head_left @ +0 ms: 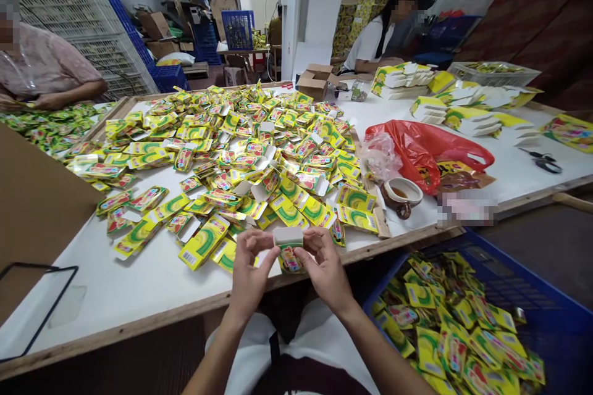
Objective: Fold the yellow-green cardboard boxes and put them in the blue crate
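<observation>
Between my two hands, just over the table's front edge, is a small yellow-green printed box (291, 257) with its white top flap standing up. My left hand (254, 262) grips its left side, thumb on the front. On the opposite side my right hand (324, 264) has its thumb on the front and its fingers curled behind. Beyond my hands spreads a large heap of similar small boxes (241, 154), some with white flaps raised. A few flat-lying boxes (204, 241) are close to my left hand.
At my right stands a blue crate (532, 284) full of boxes. A brown cup (402, 194), a red plastic bag (426, 142) and scissors (546, 163) lie on the table. Brown cardboard (41, 197) rises at left. One person sits far left, another at back right.
</observation>
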A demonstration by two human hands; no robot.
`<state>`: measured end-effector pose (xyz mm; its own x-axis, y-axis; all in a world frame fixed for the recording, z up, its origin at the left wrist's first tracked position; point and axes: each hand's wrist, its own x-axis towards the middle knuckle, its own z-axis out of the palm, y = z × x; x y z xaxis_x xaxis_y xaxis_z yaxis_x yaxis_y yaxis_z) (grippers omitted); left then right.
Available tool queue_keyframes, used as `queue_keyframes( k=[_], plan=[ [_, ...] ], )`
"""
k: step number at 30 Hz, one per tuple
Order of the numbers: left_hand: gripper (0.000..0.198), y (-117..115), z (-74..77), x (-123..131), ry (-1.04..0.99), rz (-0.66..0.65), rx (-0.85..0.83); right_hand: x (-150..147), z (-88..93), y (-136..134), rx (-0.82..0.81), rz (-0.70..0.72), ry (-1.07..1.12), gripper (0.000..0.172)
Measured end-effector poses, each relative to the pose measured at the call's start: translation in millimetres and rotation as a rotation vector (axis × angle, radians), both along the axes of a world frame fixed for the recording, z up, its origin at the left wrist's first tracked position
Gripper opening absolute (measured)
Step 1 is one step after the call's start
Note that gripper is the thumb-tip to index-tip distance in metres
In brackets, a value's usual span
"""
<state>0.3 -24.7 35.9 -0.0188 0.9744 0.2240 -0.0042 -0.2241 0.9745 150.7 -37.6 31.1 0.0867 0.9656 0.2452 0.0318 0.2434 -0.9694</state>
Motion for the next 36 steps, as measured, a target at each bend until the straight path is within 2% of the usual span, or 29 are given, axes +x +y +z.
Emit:
queue_keyframes(
  k=[3, 6, 9, 14, 18, 20, 22, 26, 33, 36],
  plan=[
    [0.026, -6.5, -18.9, 0.4, 0.103, -0.004, 0.029, -2.6, -14.9, -4.0, -0.016, -0.013, 0.033, 0.023],
    [0.018, -6.5, -26.3, -1.8, 0.201, -0.047, 0.097, 4.4, -19.6, -5.6, 0.004, 0.017, -0.051, 0.022],
    [0.014, -3.7, -22.8, -5.8, 0.230, -0.101, 0.099, 14.5, -13.2, -4.3, 0.068, 0.065, -0.211, 0.025],
    [0.012, -0.5, -14.1, -6.2, 0.189, -0.078, 0.049, 22.1, 7.2, 3.6, 0.176, 0.157, -0.439, 0.014],
    [0.011, 0.6, -10.8, 0.5, 0.075, -0.052, 0.037, 17.9, 11.0, 7.9, 0.207, 0.057, -0.386, 0.012],
    [0.014, 0.0, -10.2, 2.2, 0.018, -0.053, 0.034, 15.0, 9.1, 7.7, 0.198, 0.006, -0.324, 0.018],
    [0.014, -1.3, -9.7, 1.4, 0.060, -0.067, 0.080, 13.3, 8.6, 6.6, 0.218, 0.028, -0.337, 0.019],
    [0.015, -5.5, -7.2, -1.6, 0.214, -0.078, 0.181, 12.3, 14.6, 3.3, 0.287, 0.092, -0.416, 0.011],
    [0.014, -7.9, 0.9, 4.9, 0.181, -0.013, 0.038, 7.1, 25.5, 2.6, 0.254, 0.002, -0.439, 0.010],
    [0.013, -4.1, 2.8, 4.2, 0.160, 0.001, 0.026, 7.7, 26.6, 4.3, 0.219, -0.036, -0.469, 0.009]
  ],
)
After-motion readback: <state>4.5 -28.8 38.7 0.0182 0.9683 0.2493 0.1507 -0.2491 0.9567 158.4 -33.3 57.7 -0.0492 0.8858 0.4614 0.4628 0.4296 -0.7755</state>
